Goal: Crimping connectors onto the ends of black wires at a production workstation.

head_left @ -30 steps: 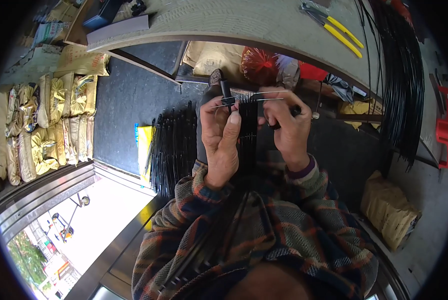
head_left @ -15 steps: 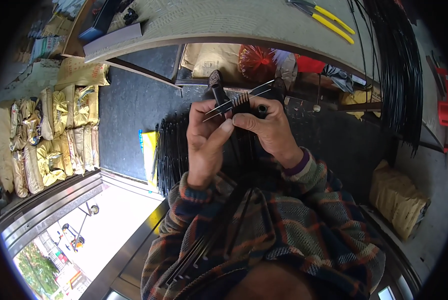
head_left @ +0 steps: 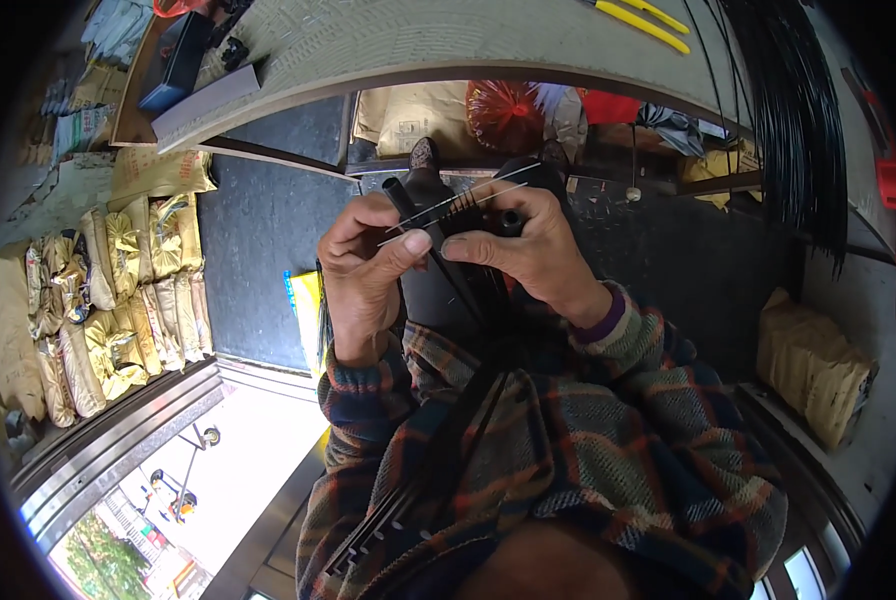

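Note:
Both my hands are raised in front of my lap, thumbs facing each other. My left hand (head_left: 363, 275) pinches beside a long slanted black rod (head_left: 398, 195), its thumb and fingers closed at the rod. My right hand (head_left: 543, 250) is closed round a bunch of narrow black strips (head_left: 461, 201), whose ends stand side by side in a row. Two thin silvery rods (head_left: 498, 187) cross these strips and reach over to the left fingers. A second black tube end (head_left: 511, 222) pokes out by the right fingers. The strips' lower parts run down toward my plaid jacket.
A grey worktable (head_left: 388, 45) lies ahead, with yellow-handled pliers (head_left: 643, 22) on it and a thick bundle of black strands (head_left: 793, 140) hanging at its right. Wrapped brown packages (head_left: 98, 300) are stacked at left. A brown paper parcel (head_left: 813, 370) stands at right.
My left hand has moved left, away from the right one, and the black rod now slants more plainly between them. The surroundings have shifted slightly in view.

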A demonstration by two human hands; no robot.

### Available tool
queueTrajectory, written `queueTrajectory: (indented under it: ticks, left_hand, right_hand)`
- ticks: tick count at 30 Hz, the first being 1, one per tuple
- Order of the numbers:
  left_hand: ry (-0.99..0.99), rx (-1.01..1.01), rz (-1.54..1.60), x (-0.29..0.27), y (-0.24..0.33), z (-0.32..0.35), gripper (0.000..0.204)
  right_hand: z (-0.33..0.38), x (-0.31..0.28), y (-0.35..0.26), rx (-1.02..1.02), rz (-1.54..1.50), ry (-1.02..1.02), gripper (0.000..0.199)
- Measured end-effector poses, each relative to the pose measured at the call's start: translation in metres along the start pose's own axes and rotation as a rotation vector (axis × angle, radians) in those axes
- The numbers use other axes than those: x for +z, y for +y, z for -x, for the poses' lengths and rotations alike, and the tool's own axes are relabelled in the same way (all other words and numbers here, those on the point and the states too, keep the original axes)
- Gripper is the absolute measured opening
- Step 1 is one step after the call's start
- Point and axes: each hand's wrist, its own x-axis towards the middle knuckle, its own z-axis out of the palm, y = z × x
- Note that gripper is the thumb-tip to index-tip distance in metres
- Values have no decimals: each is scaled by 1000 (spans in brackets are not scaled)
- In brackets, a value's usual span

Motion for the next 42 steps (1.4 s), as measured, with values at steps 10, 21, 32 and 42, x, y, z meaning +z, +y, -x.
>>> queueTrajectory:
  ticks: [10, 21, 32, 42]
  left_hand:
    - [21, 52, -56, 4, -2, 2, 21]
    - [32, 28, -62, 5, -2, 6, 22]
    - [45, 37, -27, 9, -8, 9, 22]
    - [-21, 88, 84, 8, -19, 15, 27]
  right_hand:
    - [0, -2, -12, -139, 186, -38, 20]
    - [7, -8, -12, -36, 217, -105, 15]
    - [9, -1, -10, -220, 298, -14, 22]
    - [6, 2, -4, -110, 187, 25, 26]
